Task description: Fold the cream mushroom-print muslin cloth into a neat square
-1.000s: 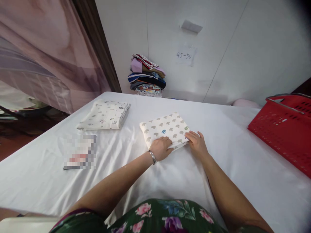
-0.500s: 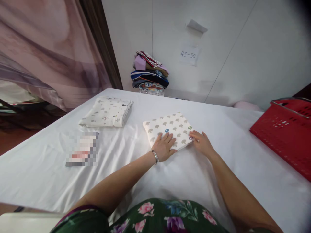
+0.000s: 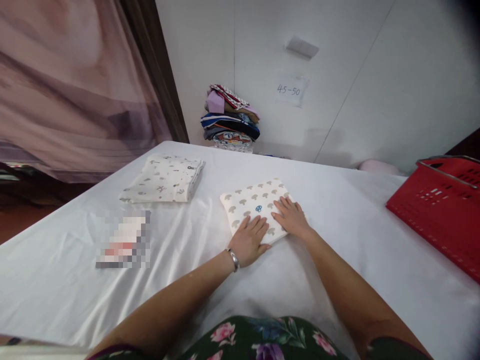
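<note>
A folded white fabric piece printed with grey mushrooms [image 3: 253, 197] lies flat on the white-draped tabletop [image 3: 360, 235], before the person. The left hand [image 3: 249, 242] rests palm-down on its near edge, fingers extended; the right hand [image 3: 291, 216] lies flat on its right side, likewise ungripping. I note a second folded white patterned cloth [image 3: 163, 180] to the left, a pixelated flat object [image 3: 122, 240] nearer, and a red perforated plastic basket [image 3: 438, 205] far right. Beyond the tabletop stands a multicoloured fabric stack [image 3: 230, 120].

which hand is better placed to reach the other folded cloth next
Probably the left hand: it rests flat on the mushroom-print cloth, on the side nearer the other folded cloth. The right hand rests farther right, toward the red basket.
</note>
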{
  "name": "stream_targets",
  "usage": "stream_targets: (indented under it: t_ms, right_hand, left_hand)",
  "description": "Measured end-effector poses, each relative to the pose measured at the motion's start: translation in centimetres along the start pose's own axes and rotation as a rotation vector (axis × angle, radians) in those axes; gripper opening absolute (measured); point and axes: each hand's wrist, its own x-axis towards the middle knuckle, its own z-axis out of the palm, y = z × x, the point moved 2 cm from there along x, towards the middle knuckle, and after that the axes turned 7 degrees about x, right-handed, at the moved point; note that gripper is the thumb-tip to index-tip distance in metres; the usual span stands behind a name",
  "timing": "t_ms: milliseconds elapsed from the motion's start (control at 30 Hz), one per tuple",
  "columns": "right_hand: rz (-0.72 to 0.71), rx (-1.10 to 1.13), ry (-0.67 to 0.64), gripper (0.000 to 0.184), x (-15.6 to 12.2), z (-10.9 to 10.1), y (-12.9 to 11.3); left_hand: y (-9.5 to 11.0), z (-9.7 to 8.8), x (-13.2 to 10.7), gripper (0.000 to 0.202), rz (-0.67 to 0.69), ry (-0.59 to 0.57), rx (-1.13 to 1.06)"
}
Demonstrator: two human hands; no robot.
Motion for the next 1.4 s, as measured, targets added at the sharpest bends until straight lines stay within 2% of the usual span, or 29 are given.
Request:
stream_targets:
  t_ms: [200, 333, 433, 500, 633, 767, 900, 1133, 1233, 1400]
  right_hand:
    - [0.029, 0.026, -0.011, 0.051, -0.7, -0.3, -0.1]
    - [0.036, 0.252, 0.073, 0.042, -0.4, -0.3, 1.3]
    - [0.183, 0.46, 0.195, 0.04, -0.5, -0.6, 3.7]
    - [0.321, 0.558, 0.197, 0.044, -0.9, -0.8, 5.3]
    - [0.442, 0.685, 0.157, 0.053, -2.0, -1.0, 7.1]
    - [0.518, 0.813, 0.14, 0.064, -2.5, -1.3, 7.6]
    - [0.645, 0.995, 0.034, 0.073, -2.0, -1.6, 7.5]
    - [0.697, 1.209, 0.027, 0.039, -1.4, -2.0, 7.7]
    - [0.687, 1.26, 0.053, 0.033, -1.8, -2.2, 7.9]
    - [0.657, 1.249, 0.158, 0.028, -3.5, -3.2, 8.5]
  left_hand:
    - [-0.5, 0.0, -1.4, 0.051, 0.0, 0.066, -0.111]
    - [-2.1, -0.6, -2.0, 0.039, -0.09, 0.108, -0.177]
    - [-3.6, -1.0, -2.3, 0.032, -0.236, 0.153, -0.176]
    - [-4.3, -1.1, -2.6, 0.032, -0.266, 0.158, -0.167]
    - [-4.8, -1.0, -3.5, 0.037, -0.166, 0.118, -0.128]
    - [-4.6, -1.0, -5.0, 0.06, -0.061, 0.033, -0.059]
    - [-4.0, -1.2, -5.2, 0.07, -0.053, 0.006, 0.018]
    - [-3.6, -1.3, -4.1, 0.063, -0.055, 0.047, 0.046]
    - [-4.0, -1.4, -4.0, 0.061, -0.042, 0.048, 0.028]
    - [-3.8, -2.5, -3.7, 0.067, -0.086, -0.022, -0.045]
